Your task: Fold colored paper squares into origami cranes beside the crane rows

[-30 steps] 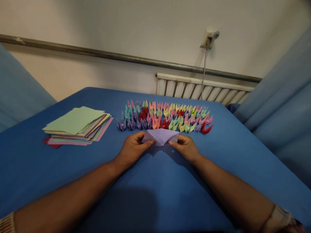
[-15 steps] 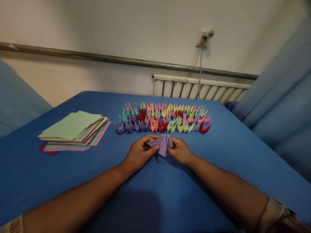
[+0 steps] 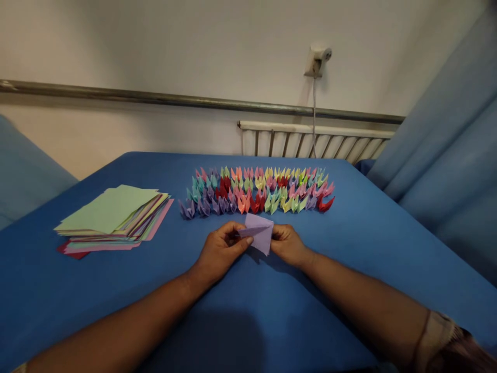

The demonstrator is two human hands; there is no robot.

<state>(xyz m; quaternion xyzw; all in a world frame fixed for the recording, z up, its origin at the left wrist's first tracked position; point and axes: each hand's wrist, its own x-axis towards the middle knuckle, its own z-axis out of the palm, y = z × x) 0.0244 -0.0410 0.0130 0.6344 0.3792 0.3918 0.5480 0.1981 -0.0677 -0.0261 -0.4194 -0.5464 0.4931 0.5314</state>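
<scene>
A partly folded sheet of lilac origami paper (image 3: 261, 234) is held between my two hands, just above the blue-covered table (image 3: 217, 326). My left hand (image 3: 223, 246) pinches its left side, thumb in front and fingers behind. At the paper's right edge my right hand (image 3: 288, 244) is closed on it, with the fingertips partly hidden by the paper. Just beyond the hands stand rows of folded paper cranes (image 3: 258, 202) in red, purple, pink, yellow, green and teal.
To the left lies a stack of coloured paper sheets (image 3: 112, 210), pale green on top. Behind the table are a metal rail (image 3: 163, 97), a radiator (image 3: 310, 139) and a wall socket (image 3: 317, 61) with a cable. Blue curtains (image 3: 446, 171) hang at both sides.
The lilac paper has gone from a pleated, spread shape to a flatter, square-like form between my hands. The whole view has shifted slightly.
</scene>
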